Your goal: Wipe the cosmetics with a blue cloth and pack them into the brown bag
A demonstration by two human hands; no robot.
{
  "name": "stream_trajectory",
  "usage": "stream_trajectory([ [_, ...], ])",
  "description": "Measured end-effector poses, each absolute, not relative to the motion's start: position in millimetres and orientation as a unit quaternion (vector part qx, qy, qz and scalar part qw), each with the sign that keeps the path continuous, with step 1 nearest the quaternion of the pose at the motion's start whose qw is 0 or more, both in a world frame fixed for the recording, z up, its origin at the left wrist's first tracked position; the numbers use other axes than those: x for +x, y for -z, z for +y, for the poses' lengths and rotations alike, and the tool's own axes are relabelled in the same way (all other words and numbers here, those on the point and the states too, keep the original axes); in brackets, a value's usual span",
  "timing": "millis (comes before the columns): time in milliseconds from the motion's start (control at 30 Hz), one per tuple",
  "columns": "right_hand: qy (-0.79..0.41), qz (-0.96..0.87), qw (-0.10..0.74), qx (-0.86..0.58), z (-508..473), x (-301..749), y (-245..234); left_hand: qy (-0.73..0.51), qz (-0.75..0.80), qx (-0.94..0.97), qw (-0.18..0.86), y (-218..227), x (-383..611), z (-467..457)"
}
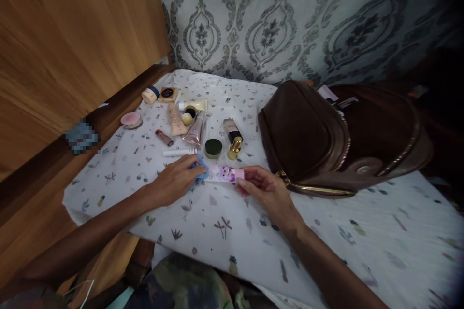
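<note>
Between my hands is a white tube with a purple cartoon print and a pink cap (223, 174). My right hand (270, 193) pinches it at the capped end. A blue cloth (201, 172) is bunched in the fingers of my left hand (177, 178), pressed against the tube's other end. Just beyond my hands lie a slim white tube (179, 153), a round dark green lidded jar (213, 147) and a small gold-topped bottle (235, 148). A foundation bottle with a black cap (232, 131) lies behind that one.
An open brown leather bag (308, 140) stands on the right of the printed white cloth (203, 231). Several cosmetics, including a peach tube (176, 119), a pink compact (131, 120) and a blue-lidded jar (150, 94), lie at the back left. Wooden panelling (79, 24) borders the left side.
</note>
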State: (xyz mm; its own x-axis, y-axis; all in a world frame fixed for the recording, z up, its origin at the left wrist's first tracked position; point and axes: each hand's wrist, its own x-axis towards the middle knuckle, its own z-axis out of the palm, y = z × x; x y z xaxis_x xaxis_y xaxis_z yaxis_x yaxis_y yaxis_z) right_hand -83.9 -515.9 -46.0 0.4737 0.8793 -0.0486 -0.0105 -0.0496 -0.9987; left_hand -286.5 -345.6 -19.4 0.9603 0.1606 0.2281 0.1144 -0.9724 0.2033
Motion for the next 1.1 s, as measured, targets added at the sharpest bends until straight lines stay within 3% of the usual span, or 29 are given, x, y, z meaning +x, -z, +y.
stream_trajectory([
  [267,-0.365,-0.352,0.617,-0.603,-514,-90,41,-0.091,0.066,0.989,0.092,6,-290,-350],
  [500,-0.357,-0.379,0.614,-0.593,-519,-93,40,-0.212,0.053,0.964,0.151,-20,-265,-378],
  [767,-0.299,-0.457,0.621,-0.562,-524,-97,38,-0.112,0.088,0.989,0.045,-25,-268,-386],
  [1100,-0.283,-0.466,0.613,-0.571,-523,-97,40,-0.127,0.182,0.972,0.078,-9,-310,-363],
])
